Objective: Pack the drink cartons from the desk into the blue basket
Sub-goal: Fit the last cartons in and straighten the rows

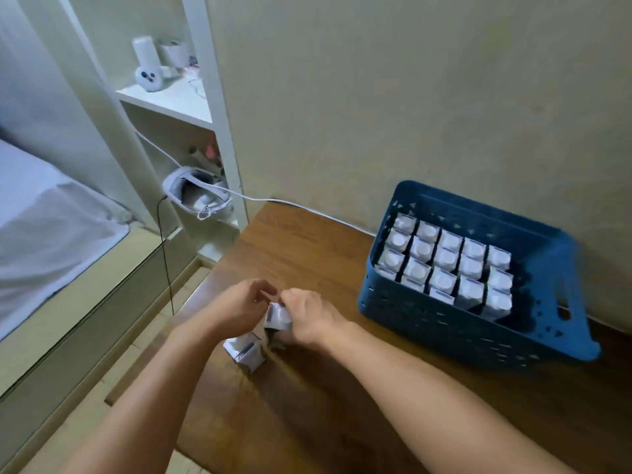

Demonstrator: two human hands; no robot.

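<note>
The blue basket [533,340] stands on the wooden desk [342,405] against the wall at the right, with several white drink cartons [444,265] upright in rows inside it. At the desk's left part, my left hand [239,307] and my right hand [307,318] meet over a small group of cartons. My right hand grips one white carton [277,316]. My left hand's fingers are curled at its top; whether they hold it is unclear. Another carton [246,352] stands on the desk just below my hands.
A white shelf unit [205,107] with small items and a white headset [195,196] stands left of the desk. A white cable [307,210] runs along the desk's back edge. A bed [44,227] lies at far left. The desk's left edge is near my hands.
</note>
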